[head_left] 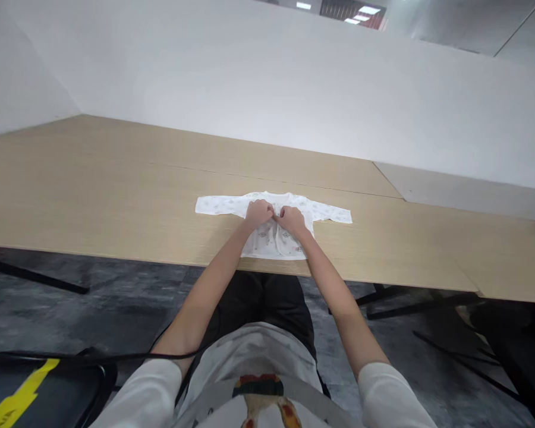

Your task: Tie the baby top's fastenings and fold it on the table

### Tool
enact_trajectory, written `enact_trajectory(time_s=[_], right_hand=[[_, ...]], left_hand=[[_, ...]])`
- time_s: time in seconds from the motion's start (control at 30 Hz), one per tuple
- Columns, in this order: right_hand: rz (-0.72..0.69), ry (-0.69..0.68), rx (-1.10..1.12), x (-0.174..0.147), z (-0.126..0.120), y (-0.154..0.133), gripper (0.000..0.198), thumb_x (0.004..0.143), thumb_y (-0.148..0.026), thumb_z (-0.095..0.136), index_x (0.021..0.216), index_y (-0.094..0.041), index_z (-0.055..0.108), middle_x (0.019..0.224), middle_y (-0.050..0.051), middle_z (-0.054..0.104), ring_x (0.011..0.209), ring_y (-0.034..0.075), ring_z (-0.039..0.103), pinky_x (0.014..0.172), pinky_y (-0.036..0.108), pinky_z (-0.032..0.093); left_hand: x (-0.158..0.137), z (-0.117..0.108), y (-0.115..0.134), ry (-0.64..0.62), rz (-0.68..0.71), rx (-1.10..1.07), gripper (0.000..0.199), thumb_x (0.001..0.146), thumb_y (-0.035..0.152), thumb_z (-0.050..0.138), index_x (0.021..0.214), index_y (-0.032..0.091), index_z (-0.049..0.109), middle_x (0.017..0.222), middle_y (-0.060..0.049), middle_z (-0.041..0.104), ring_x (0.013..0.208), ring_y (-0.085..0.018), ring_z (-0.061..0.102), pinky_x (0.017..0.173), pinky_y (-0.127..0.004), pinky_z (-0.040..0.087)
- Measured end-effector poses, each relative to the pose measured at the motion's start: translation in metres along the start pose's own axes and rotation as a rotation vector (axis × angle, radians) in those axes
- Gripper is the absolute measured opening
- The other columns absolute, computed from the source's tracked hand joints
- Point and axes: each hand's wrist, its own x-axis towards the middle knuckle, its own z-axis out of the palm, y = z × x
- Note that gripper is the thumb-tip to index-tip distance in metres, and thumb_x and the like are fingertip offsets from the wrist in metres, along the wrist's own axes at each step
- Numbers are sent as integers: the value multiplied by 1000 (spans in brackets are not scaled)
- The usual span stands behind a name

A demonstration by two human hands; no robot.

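A small white baby shirt (274,241) with a light print lies spread on the wooden table, its two sleeves stretched out to the sides. My left hand (258,212) and my right hand (292,219) meet over the middle of its chest. The fingers of both are closed in a pinch on the shirt's front, where its edges run down the centre. Whether a small fastener sits between the fingertips is too small to tell. The hem lies flat close to the table's front edge.
The long wooden table (116,196) runs left and right, with a white partition (249,77) along its back. A black chair with a yellow strap (27,392) stands at lower left. A black cable (116,357) crosses near my left arm. Dark chair legs (405,306) show under the table.
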Motion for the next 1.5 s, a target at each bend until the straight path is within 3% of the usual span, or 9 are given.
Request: enact_trajectory(time_s=[0.13, 0.27, 0.5, 0.67, 0.87, 1.23, 1.5], right_hand=[[2, -26, -65, 2, -1, 1, 28, 84, -43, 55, 84, -17, 67, 91, 10, 69, 84, 20, 62, 68, 24, 42], [10, -34, -54, 6, -4, 7, 24, 83, -37, 56, 82, -16, 68, 89, 10, 70, 83, 19, 62, 67, 23, 41], [8, -34, 163, 11, -12, 17, 22, 77, -30, 60, 63, -14, 65, 65, 5, 65, 65, 14, 58, 58, 21, 37], [32, -156, 396, 14, -14, 24, 13, 71, -18, 56, 61, -13, 63, 44, -3, 51, 45, 9, 47, 51, 19, 36], [103, -222, 557, 16, -14, 28, 8, 68, -13, 55, 68, -13, 63, 41, -6, 48, 37, 6, 41, 43, 18, 34], [13, -214, 537, 12, -16, 24, 7, 68, -8, 58, 73, -13, 60, 42, -7, 51, 34, 6, 41, 37, 17, 32], [46, -245, 640, 13, -17, 23, 9, 71, -7, 63, 76, -13, 58, 51, -3, 58, 40, 8, 52, 39, 16, 41]], left_hand=[[-2, -1, 4, -11, 14, 25, 34, 68, 10, 46, 78, 22, 76, 87, -4, 72, 94, -23, 61, 94, -37, 40], [-1, 1, 6, 2, 34, -7, 36, 71, 12, 46, 85, 25, 77, 91, -4, 72, 96, -23, 60, 94, -37, 40], [1, 11, 2, 17, 118, -61, 24, 78, 31, 56, 89, 23, 76, 90, -6, 70, 90, -23, 62, 88, -35, 43], [5, 17, -8, 6, 181, -235, 21, 73, 25, 60, 89, 20, 74, 87, -2, 72, 82, -17, 63, 81, -27, 46], [8, 19, -10, 10, 138, -385, 21, 72, 21, 57, 86, 18, 73, 86, -2, 72, 80, -16, 64, 76, -24, 48], [5, 15, -4, 17, -10, -466, 24, 71, 18, 54, 90, 17, 69, 81, -2, 71, 69, -14, 63, 65, -22, 47], [7, 18, -8, 28, 6, -475, 25, 70, 16, 51, 89, 16, 69, 75, -2, 70, 65, -13, 61, 61, -21, 44]])
